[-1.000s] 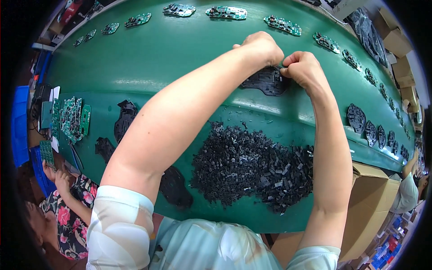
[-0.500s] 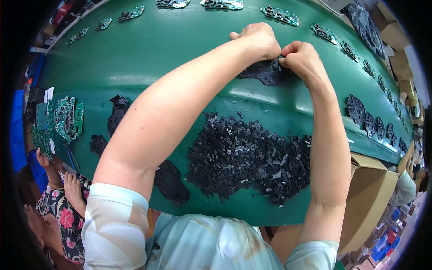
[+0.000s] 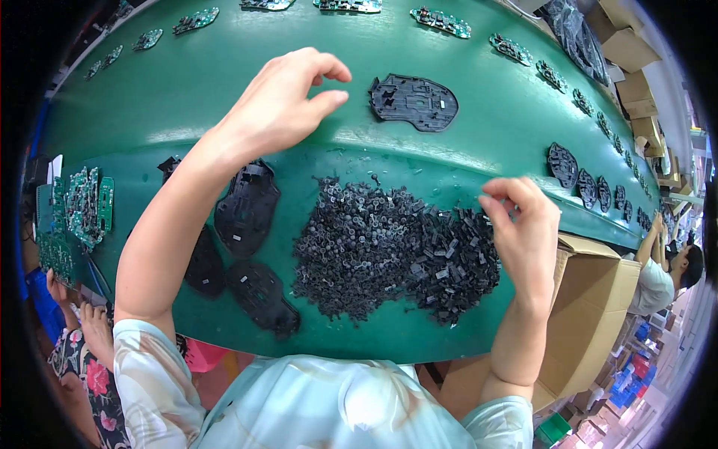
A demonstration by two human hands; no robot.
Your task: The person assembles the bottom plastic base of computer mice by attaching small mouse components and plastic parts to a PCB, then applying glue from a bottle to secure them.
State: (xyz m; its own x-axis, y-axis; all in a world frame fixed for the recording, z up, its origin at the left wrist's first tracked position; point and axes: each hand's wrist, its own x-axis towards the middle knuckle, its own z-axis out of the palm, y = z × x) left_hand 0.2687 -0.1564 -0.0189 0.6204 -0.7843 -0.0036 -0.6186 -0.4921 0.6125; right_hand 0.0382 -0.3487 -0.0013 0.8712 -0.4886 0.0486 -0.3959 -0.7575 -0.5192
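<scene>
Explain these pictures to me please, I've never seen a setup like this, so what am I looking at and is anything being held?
There is no machine here: these are a person's own bare hands. The only view comes from a wide fisheye camera worn on the head, looking down, so straight edges bend near the rim.

The green work surface bears a black shell lying beyond a pile of small black parts. Circuit boards line the far side, and more shells lie near the left forearm.

The left hand is open to the left of that first shell, with nothing visible in it. The right hand is beside the pile, fingers curled; whether it holds something small, I can't tell.
</scene>
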